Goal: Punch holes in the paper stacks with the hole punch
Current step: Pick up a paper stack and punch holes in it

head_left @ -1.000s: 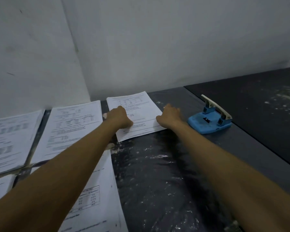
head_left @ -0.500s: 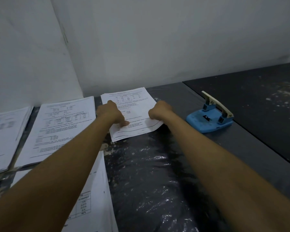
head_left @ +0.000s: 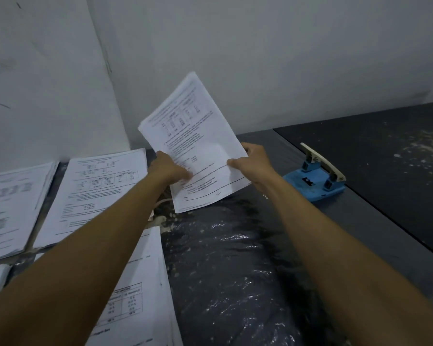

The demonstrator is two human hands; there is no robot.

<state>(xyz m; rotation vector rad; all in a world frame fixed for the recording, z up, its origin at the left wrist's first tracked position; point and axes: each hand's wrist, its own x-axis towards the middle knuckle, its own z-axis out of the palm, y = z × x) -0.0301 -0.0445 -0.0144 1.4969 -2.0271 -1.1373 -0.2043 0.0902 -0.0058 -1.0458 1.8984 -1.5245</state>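
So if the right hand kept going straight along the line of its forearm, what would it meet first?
Probably the wall behind the table; the right hand already holds the paper stack, and the hole punch sits off to its right. Depth is unclear.

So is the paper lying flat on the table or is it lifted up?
Lifted up. The paper stack tilts with its top edge against the wall behind, gripped low by the left hand and right hand.

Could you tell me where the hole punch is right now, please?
In the head view, the blue hole punch sits on the dark table at right, just beyond the right hand.
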